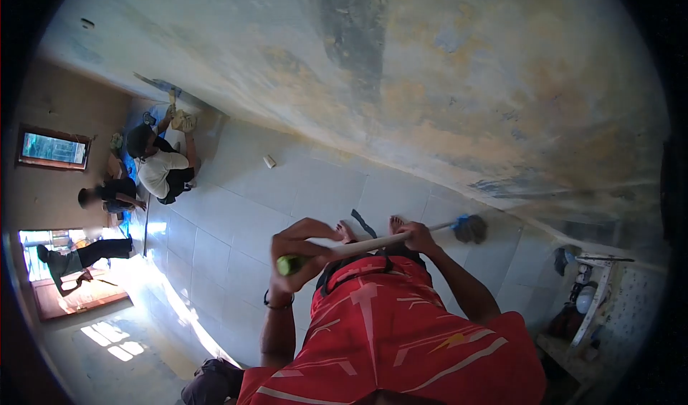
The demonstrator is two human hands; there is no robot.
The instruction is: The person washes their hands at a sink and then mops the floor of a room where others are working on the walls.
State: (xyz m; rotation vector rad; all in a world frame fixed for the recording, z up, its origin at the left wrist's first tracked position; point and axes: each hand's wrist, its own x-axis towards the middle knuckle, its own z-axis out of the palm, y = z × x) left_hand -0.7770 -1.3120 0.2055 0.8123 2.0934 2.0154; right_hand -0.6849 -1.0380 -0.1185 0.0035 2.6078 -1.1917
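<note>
I see my left hand [285, 246] and right hand [418, 239], fingers wrapped round the pole [373, 245]; uneven grip could swing its blue head [470, 229] into the wall [430, 97].

Your head camera looks steeply down past your shirt [376, 333] to the floor [265, 197], wall [444, 83] ahead.

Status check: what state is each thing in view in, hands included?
Pole: held in both hands
Left hand: closed on the pole, near its green end
Right hand: closed on the pole, nearer the blue head
Blue head: can't tell whether it touches the floor
Floor: tiled, partly sunlit
Dark strip: lying on the floor
Wall: patchy, stained
Person in white: crouched by the wall
</note>
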